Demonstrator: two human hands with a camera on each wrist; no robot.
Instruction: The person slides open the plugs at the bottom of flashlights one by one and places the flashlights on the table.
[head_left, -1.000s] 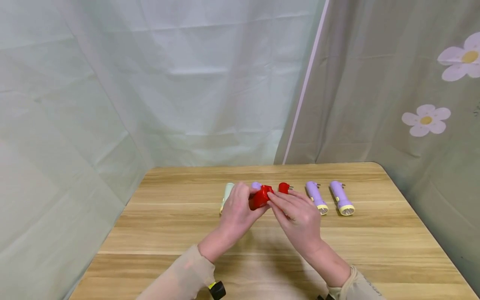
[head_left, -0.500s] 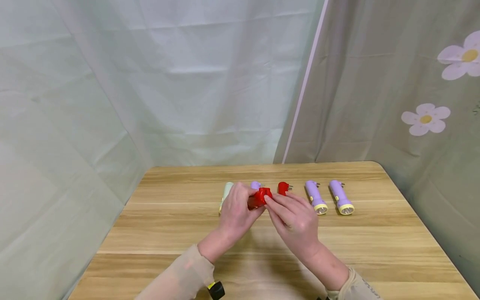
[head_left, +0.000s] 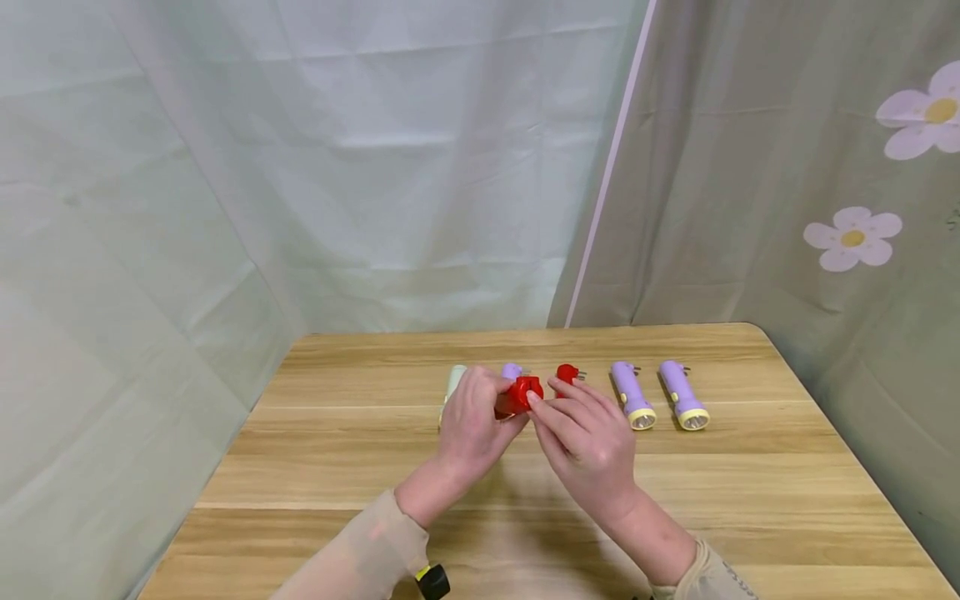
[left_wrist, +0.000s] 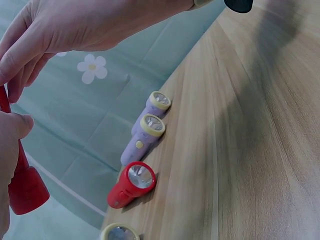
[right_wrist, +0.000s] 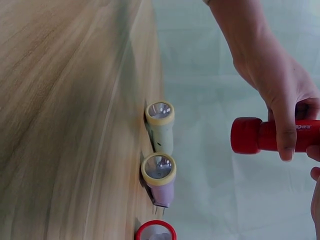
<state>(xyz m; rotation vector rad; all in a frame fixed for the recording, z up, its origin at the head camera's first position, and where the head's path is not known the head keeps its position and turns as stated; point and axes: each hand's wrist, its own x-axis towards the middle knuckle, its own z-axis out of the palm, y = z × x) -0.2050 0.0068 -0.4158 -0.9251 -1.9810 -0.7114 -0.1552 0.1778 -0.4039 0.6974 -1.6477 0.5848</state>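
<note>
A red flashlight (head_left: pixel 528 390) is held up above the table by my left hand (head_left: pixel 471 421), whose fingers and thumb wrap its barrel. Its tail end faces back toward the head camera, while the wide head (right_wrist: pixel 245 135) shows past the fingers in the right wrist view. My right hand (head_left: pixel 592 442) has its thumb and a fingertip at the tail end, pinching there. One right finger is lifted off, just above the end. Beyond the hands, a second red flashlight (left_wrist: pixel 132 184) lies on the table, partly hidden in the head view.
On the wooden table (head_left: pixel 315 467), a pale green flashlight (right_wrist: pixel 162 131) and a purple one (right_wrist: pixel 161 180) lie behind my left hand. Two more purple flashlights (head_left: pixel 628 388) with yellow rims lie to the right. A curtain (head_left: pixel 420 167) hangs behind the table's far edge.
The held flashlight has turned a little, bringing its tail end round toward the head camera. My right hand has shifted slightly left, and one finger has lifted from the end.
</note>
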